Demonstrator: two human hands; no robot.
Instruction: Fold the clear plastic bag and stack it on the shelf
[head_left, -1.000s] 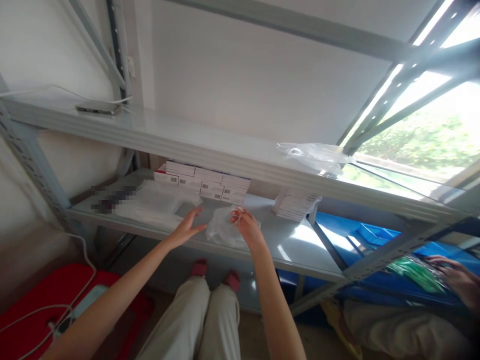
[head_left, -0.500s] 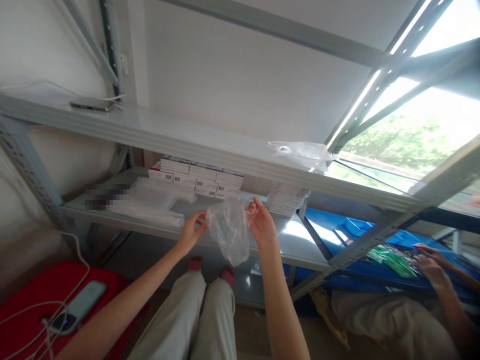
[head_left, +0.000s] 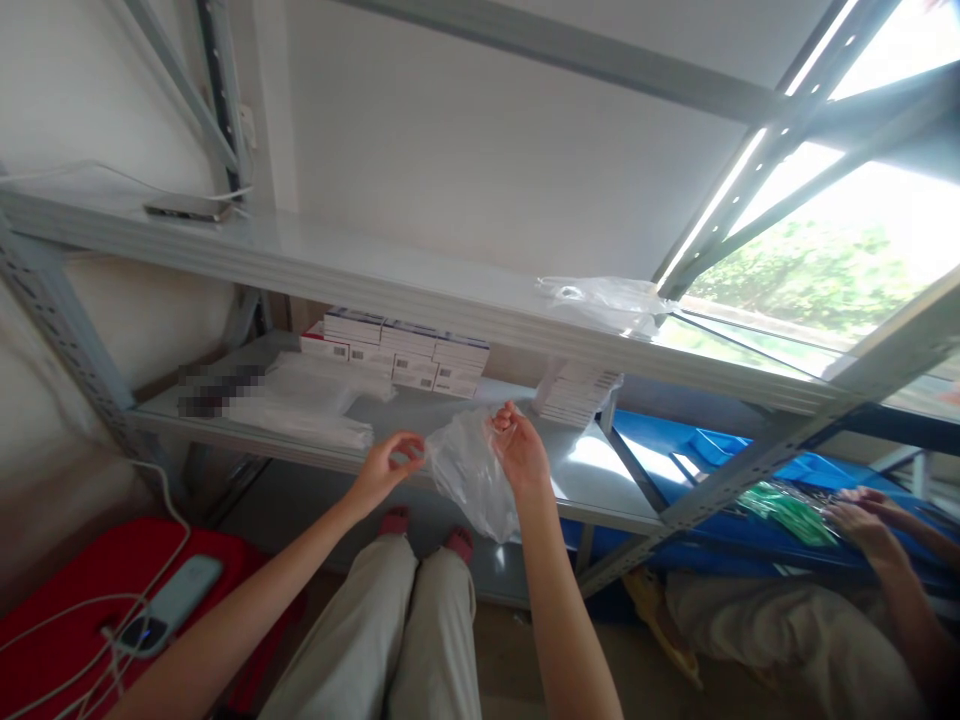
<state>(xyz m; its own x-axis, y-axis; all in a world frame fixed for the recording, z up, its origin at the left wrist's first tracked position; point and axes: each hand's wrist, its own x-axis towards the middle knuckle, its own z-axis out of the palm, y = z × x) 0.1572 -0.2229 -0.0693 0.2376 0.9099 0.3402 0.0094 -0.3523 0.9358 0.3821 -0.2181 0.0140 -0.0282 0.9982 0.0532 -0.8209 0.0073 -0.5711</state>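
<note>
A clear plastic bag point(head_left: 472, 475) hangs in front of the lower shelf's edge. My right hand point(head_left: 519, 450) is closed on its upper right part, fingers curled in. Just beside the bag's left edge is my left hand point(head_left: 394, 465), its thumb and fingers curved and apart, apparently holding nothing. Behind, on the lower shelf, stand stacked white boxes point(head_left: 397, 350) with printed labels. To their left lie flat clear plastic bags point(head_left: 300, 395). A bagged stack of white boxes point(head_left: 577, 390) sits right of my right hand.
Above runs the upper metal shelf point(head_left: 420, 280), bearing a crumpled plastic bag point(head_left: 607, 300) and a phone-like device point(head_left: 187, 207). A red stool point(head_left: 75, 575) at left holds a power bank point(head_left: 176, 600) with white cables. At right, another person's hands point(head_left: 862, 520) handle green packets point(head_left: 791, 512) over blue bins.
My left hand has come off the bag's left edge and its fingers have spread. The bag has swung slightly right and down, still in my right hand.
</note>
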